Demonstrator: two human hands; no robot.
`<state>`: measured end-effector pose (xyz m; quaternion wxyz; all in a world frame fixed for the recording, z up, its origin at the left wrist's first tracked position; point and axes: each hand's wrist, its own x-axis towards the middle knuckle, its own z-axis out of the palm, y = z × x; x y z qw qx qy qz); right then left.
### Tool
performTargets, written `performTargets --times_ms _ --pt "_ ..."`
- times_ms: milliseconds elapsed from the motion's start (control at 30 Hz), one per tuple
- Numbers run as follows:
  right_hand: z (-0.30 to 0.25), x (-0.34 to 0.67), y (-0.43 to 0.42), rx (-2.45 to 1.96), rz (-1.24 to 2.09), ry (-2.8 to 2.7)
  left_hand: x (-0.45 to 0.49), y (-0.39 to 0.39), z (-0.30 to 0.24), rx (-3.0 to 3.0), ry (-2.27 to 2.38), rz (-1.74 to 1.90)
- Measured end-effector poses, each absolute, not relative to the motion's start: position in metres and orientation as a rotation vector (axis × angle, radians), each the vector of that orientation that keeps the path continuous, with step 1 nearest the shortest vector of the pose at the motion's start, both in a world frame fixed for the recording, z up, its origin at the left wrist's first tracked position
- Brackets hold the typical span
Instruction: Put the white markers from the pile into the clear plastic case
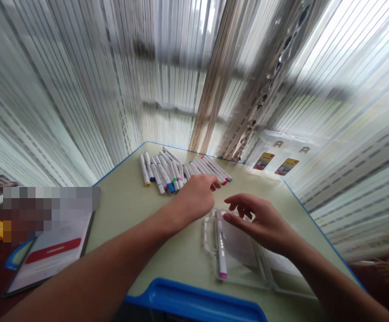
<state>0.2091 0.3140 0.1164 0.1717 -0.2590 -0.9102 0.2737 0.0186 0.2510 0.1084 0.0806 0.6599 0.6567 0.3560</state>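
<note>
My left hand reaches over the near edge of a pile of white markers with coloured ends. Its index finger stretches toward the ends of the right-hand markers, and the other fingers are partly hidden; I see nothing held in it. My right hand hovers, fingers curved and apart, above an open clear plastic case. One pink-ended marker lies along the left side of that case, just under the right thumb.
A pale green table has a blue rim and a blue tray-like front edge. At the back right stands a clear plastic packaging piece with two labels. On the left is a tablet or phone screen. Striped curtains hang behind the table.
</note>
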Motion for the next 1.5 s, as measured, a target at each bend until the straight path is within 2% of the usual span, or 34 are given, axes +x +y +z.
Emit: performTargets --times_ms 133,333,500,833,1200,1333,1433,1500 --pt "0.114 0.208 0.318 -0.791 0.727 -2.514 0.001 0.248 0.12 1.946 2.361 0.916" --pt "0.113 0.207 0.32 -0.794 0.73 -2.479 -0.009 0.238 0.134 1.835 2.805 0.387" --pt "0.113 0.207 0.319 -0.766 0.715 -2.469 -0.012 0.239 0.132 1.746 2.845 0.141" --pt "0.112 0.206 0.32 -0.75 0.714 -2.492 -0.019 0.238 0.136 1.573 2.735 -0.014" --pt "0.113 0.205 0.319 -0.73 0.731 -2.479 -0.016 0.239 0.138 1.639 2.807 0.095" --pt "0.111 0.206 0.321 -0.755 0.79 -2.414 -0.003 0.241 0.138 1.77 2.739 0.588" --pt "0.11 0.205 0.326 -0.833 0.987 -2.16 0.011 0.245 0.132 1.916 2.266 1.025" --pt "0.11 0.205 0.33 -0.86 1.186 -1.903 0.019 0.246 0.126 1.906 1.992 1.139"
